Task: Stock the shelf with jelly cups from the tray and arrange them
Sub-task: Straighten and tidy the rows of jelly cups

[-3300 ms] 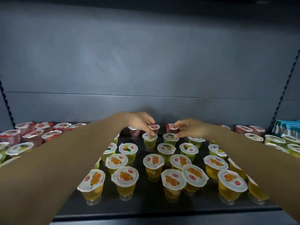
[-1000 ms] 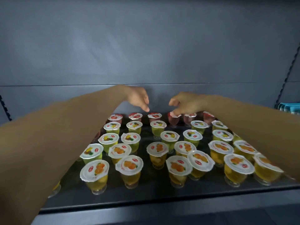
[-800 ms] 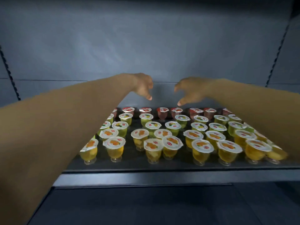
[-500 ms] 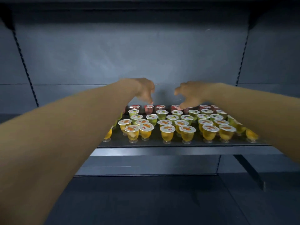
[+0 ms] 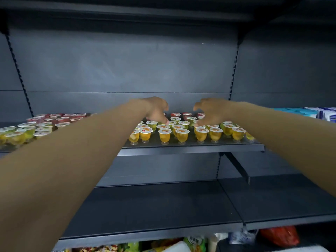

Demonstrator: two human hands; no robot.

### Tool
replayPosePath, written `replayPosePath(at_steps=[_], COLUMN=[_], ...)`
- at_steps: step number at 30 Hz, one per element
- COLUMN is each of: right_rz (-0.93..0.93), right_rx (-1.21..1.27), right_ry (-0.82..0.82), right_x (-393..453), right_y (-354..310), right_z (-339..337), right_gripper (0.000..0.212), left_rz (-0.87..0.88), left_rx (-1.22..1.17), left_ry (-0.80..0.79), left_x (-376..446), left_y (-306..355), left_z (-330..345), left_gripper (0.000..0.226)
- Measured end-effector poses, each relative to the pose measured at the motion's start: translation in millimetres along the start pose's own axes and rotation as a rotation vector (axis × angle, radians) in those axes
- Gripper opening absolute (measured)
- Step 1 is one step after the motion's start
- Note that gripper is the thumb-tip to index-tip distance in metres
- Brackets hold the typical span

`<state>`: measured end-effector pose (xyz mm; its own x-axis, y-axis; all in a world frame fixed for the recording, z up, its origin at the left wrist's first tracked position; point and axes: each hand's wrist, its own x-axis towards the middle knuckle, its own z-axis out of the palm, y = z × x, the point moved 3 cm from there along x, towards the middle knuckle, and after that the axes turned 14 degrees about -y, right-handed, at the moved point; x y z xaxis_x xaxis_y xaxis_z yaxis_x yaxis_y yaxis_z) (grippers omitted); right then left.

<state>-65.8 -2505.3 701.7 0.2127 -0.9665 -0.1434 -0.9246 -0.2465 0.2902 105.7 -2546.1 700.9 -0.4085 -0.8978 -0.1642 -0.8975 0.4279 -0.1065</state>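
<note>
Several jelly cups stand in rows on the dark shelf (image 5: 192,147): yellow ones (image 5: 182,135) in front, green ones (image 5: 183,124) in the middle, red ones (image 5: 175,115) at the back. Both arms reach out over them. My left hand (image 5: 157,109) hovers with fingers loosely curled downward, its fingertips just above a green cup, holding nothing. My right hand (image 5: 207,110) hangs the same way over the cups to the right, fingers spread and bent, holding nothing. No tray shows.
More jelly cups (image 5: 27,129) fill the shelf section to the left. Blue and white packets (image 5: 316,113) lie on the right section. Below is a bare dark shelf (image 5: 163,211); under it are colourful packaged goods (image 5: 190,244) and a red bag (image 5: 280,235).
The view has pulled back and down from the shelf, so lower shelves now show. Both hands have let go of the back-row red cups and withdrawn over the middle rows, holding nothing.
</note>
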Motion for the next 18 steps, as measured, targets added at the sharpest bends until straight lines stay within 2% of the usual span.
replayPosePath(at_steps=[10, 18], right_rz=[0.017, -0.030], right_rx=[0.127, 0.209], right_ry=[0.044, 0.080], right_x=[-11, 72], right_y=[30, 74], right_z=[20, 29], right_gripper=[0.053, 0.059], left_rz=[-0.012, -0.044], left_rx=[-0.048, -0.131], left_ry=[0.011, 0.028], left_x=[3, 83], left_y=[10, -4], left_z=[3, 1], left_gripper=[0.059, 0.058])
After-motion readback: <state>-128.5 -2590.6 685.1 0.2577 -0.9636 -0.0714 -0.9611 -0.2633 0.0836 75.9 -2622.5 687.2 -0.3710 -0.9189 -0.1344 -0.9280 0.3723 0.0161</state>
